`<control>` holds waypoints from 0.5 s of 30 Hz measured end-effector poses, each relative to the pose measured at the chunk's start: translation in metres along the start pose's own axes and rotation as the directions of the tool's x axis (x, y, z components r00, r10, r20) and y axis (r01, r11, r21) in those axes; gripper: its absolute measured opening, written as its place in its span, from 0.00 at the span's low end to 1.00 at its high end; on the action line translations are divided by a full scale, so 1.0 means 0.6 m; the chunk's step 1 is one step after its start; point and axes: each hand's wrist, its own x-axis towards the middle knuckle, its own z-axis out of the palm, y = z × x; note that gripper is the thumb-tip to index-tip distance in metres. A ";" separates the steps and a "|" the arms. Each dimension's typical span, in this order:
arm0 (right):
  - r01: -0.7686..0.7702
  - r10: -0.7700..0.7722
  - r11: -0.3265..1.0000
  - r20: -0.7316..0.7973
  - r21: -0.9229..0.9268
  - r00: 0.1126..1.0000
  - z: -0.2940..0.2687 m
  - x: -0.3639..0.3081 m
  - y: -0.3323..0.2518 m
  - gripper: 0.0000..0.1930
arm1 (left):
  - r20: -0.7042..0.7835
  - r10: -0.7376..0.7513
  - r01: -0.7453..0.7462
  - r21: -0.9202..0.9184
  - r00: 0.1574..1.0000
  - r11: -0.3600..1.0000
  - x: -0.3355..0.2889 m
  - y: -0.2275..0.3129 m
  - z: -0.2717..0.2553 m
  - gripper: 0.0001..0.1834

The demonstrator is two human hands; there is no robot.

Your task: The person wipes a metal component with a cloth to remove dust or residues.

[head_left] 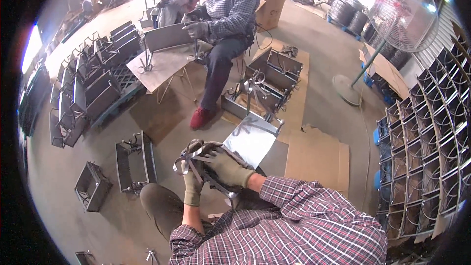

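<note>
Both my hands wear olive work gloves and are close together over my lap. My left hand [193,186] is closed around a metal frame with curled strips [192,158], whose bent ends stick out above the fingers. My right hand [228,167] grips the same frame from the right, its fingers beside the curls. Much of the frame is hidden under the gloves. Just beyond my right hand a shiny flat metal panel [252,141] lies tilted. Whether it is joined to the frame I cannot tell.
Two dark metal frames [136,164] [93,186] lie on the floor at left. More frames [265,86] rest on cardboard [318,159] ahead. Two people sit at a low table [164,76]. A standing fan [402,12] and stacked racks [427,147] are at right.
</note>
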 end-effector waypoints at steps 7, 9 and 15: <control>-0.307 0.225 0.932 0.356 0.192 0.907 0.032 0.028 0.038 0.26 | 0.005 -0.045 0.046 -0.182 0.999 0.982 -0.006 0.019 0.026 0.17; -0.192 0.149 0.967 0.240 0.169 0.959 0.027 0.024 0.023 0.25 | 0.021 0.047 -0.047 -0.016 0.999 0.999 -0.007 0.016 0.022 0.17; 0.016 -0.016 0.999 -0.015 -0.043 1.000 0.003 -0.034 -0.015 0.19 | 0.144 0.135 -0.192 0.530 0.980 0.826 -0.011 -0.004 -0.011 0.28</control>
